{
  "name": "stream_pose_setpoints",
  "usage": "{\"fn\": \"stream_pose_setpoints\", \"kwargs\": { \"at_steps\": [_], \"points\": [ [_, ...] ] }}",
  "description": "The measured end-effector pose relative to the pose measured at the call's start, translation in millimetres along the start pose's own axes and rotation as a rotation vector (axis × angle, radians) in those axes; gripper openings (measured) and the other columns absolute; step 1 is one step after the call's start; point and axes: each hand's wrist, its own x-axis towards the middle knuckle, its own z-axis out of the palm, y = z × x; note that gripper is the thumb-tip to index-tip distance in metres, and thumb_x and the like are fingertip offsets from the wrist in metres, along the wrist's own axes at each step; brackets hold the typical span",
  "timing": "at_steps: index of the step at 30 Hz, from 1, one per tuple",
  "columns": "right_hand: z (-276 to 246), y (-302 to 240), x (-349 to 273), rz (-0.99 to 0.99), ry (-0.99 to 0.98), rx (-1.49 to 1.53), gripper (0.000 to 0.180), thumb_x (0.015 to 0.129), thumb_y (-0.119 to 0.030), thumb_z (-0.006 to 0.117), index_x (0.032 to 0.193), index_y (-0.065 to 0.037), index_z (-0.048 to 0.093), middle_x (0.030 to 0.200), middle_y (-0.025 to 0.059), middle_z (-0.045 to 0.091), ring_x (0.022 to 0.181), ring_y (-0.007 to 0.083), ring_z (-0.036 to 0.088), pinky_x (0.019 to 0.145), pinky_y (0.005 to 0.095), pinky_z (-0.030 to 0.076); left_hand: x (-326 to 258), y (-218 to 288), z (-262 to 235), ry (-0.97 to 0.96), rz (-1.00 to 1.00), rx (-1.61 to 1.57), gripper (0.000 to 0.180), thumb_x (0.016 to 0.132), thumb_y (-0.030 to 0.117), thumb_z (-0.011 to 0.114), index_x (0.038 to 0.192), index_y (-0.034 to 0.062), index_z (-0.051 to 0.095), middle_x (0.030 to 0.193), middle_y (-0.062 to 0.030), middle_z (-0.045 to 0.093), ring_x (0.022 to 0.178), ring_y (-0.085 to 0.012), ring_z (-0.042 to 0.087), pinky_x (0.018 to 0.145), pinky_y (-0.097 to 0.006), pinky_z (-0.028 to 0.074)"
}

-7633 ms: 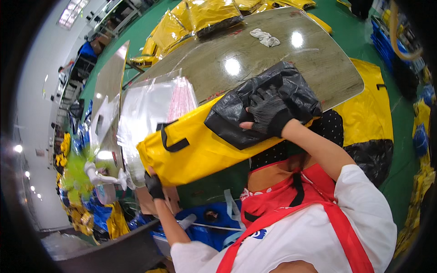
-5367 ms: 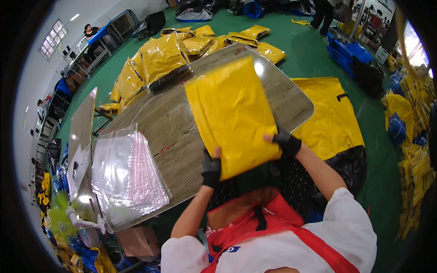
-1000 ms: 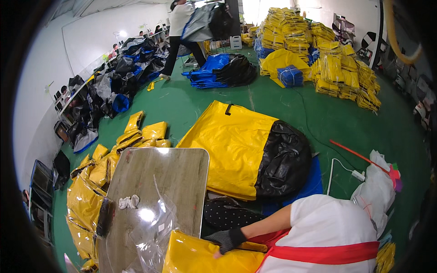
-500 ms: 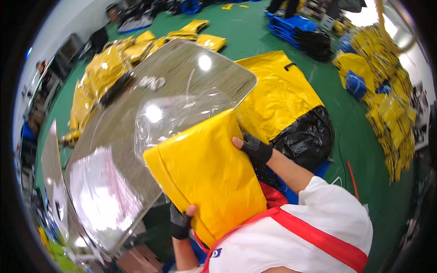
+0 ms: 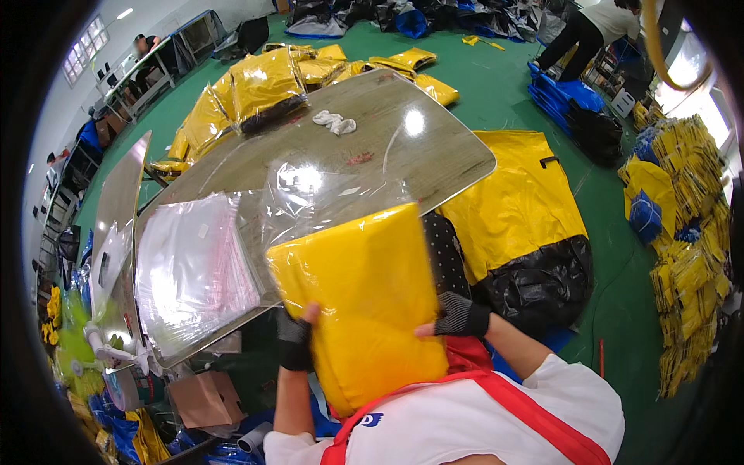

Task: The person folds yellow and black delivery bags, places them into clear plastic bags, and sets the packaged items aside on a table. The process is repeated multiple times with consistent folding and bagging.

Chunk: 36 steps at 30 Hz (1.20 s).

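Note:
A folded yellow bag or cover [image 5: 364,310], glossy and flat, lies between my two hands above the table's near edge. My left hand [image 5: 297,337], in a dark fingerless glove, grips its left edge with the thumb on top. Gripping the right edge is my right hand [image 5: 457,316], gloved the same way; the other fingers of both hands are mostly hidden underneath. A clear plastic bag [image 5: 333,203] lies on the table at the far end of the yellow fold. Whether that end is inside the clear bag, I cannot tell.
A stack of clear plastic bags [image 5: 190,267] lies on the wood-grain table [image 5: 426,174], left of my hands. Beyond it are wrapped yellow packages [image 5: 263,81]. A large yellow-and-black bag [image 5: 519,209] stands at the right, with piled yellow bundles [image 5: 690,287] farther right. A green fan [image 5: 77,341] is at lower left.
My right hand has moved nearer along the right edge of the yellow fold, which now sits straighter. The view has swung left, so the surroundings appear shifted right.

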Motion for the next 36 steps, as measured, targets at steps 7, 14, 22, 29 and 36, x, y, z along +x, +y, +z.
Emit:
{"fn": "stream_pose_setpoints", "kwargs": {
  "at_steps": [7,14,22,29,36],
  "points": [
    [1,7,13,-0.118,0.327,-0.08,0.043,0.08,-0.025,0.072,0.114,-0.002,0.059,0.093,0.0053,0.068,0.083,0.0156,0.063,0.077,0.0281,0.05,9,-19,-24,-0.111,-0.015,-0.195,0.056,0.087,0.036,0.062,0.129,0.0027,0.045,0.12,-0.0111,0.057,0.105,-0.0234,0.059,0.09,-0.037,0.048],
    [-21,-31,16,-0.18,0.306,0.549,0.058,0.076,-0.027,0.077,0.121,0.0,0.053,0.11,0.0081,0.062,0.098,0.0166,0.057,0.087,0.029,0.046,-12,-41,-5,-0.286,0.133,0.175,0.065,0.085,0.043,0.063,0.133,0.0048,0.042,0.127,-0.0092,0.053,0.113,-0.0221,0.053,0.096,-0.036,0.043],
    [-40,5,11,-0.004,0.0,0.435,0.071,0.074,-0.018,0.077,0.133,-0.002,0.042,0.128,0.0076,0.052,0.118,0.0202,0.049,0.101,0.0326,0.038,-9,-32,9,-0.163,0.132,0.097,0.069,0.076,0.036,0.075,0.13,0.0049,0.046,0.122,-0.0079,0.057,0.11,-0.0203,0.055,0.096,-0.035,0.042],
    [-17,-2,21,-0.049,-0.005,0.226,0.073,0.073,-0.013,0.078,0.135,-0.003,0.041,0.124,0.006,0.055,0.119,0.0189,0.046,0.103,0.0323,0.034,18,-5,-14,-0.167,0.027,0.041,0.071,0.079,0.045,0.07,0.13,0.0034,0.045,0.124,-0.0078,0.055,0.113,-0.0216,0.053,0.096,-0.036,0.043],
    [-11,-4,28,0.04,-0.024,0.23,0.085,0.073,-0.016,0.077,0.142,-0.002,0.029,0.137,0.0086,0.044,0.128,0.0201,0.036,0.108,0.0334,0.026,35,2,-22,-0.189,0.028,-0.181,0.07,0.079,0.042,0.071,0.131,0.0039,0.044,0.126,-0.0089,0.054,0.109,-0.023,0.056,0.093,-0.035,0.046]
  ]
}}
